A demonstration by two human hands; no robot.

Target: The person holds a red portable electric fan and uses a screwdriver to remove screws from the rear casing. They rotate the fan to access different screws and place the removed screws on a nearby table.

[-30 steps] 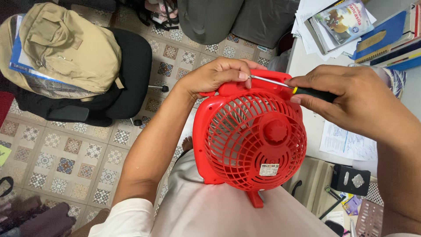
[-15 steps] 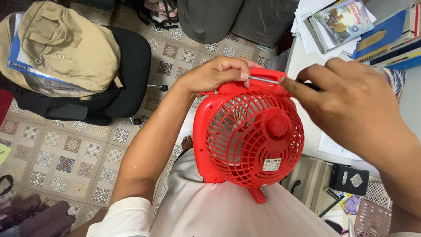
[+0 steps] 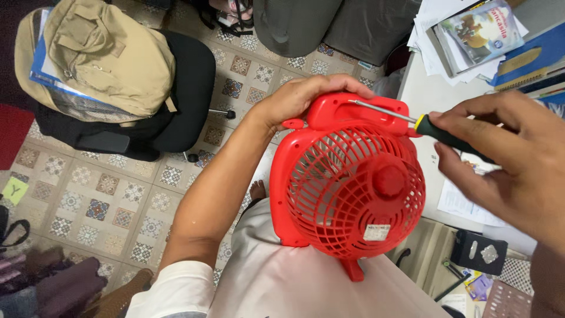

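Observation:
A red plastic fan (image 3: 353,188) with a round grille rests on my lap, its carry handle (image 3: 359,109) pointing away from me. My left hand (image 3: 303,97) grips the far left side of that handle. My right hand (image 3: 512,156) holds a screwdriver (image 3: 438,132) with a black and yellow grip. Its metal shaft (image 3: 382,111) lies across the handle, the tip near my left fingers. The fingers of the right hand are loosely spread around the grip.
A tan backpack (image 3: 103,59) sits on a black office chair (image 3: 182,100) at the left, over a patterned tile floor (image 3: 106,200). A white desk (image 3: 424,94) at the right carries stacked books and papers (image 3: 471,35). A black box (image 3: 479,250) lies lower right.
My right hand has drawn back to the right and shifted its hold on the screwdriver. The view has moved, so the fan sits slightly further right. My left hand stays on the handle.

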